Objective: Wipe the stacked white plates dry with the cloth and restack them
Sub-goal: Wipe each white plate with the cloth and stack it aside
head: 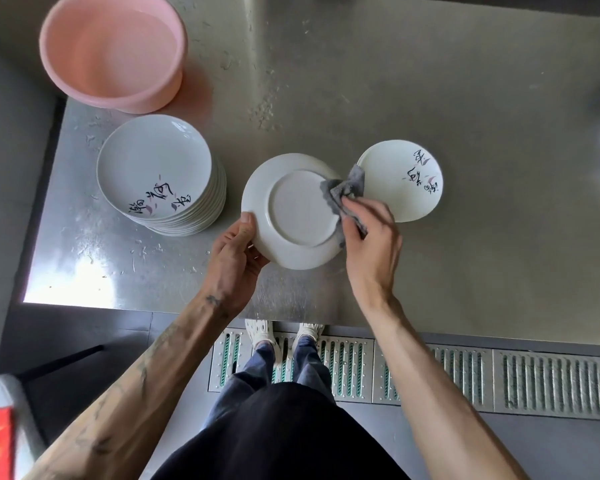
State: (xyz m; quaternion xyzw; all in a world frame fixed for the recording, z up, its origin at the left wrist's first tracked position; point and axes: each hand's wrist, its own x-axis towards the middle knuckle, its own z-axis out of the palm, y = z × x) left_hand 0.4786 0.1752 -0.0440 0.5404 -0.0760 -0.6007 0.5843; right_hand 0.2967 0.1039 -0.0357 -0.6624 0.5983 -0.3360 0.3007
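A white plate (291, 209) is held above the steel table with its underside facing me. My left hand (236, 251) grips its lower left rim, thumb on the back. My right hand (371, 233) holds a grey cloth (347, 195) and presses it against the plate's right edge. A tall stack of white plates (160, 174) with black calligraphy stands at the left. A single white plate (400, 180) with the same writing lies face up at the right, partly behind the cloth.
A pink plastic basin (113, 50) sits at the back left of the steel table (430, 98), which has water drops on it. The table's front edge runs just below my hands. Floor drain grates (465, 379) and my feet show beneath.
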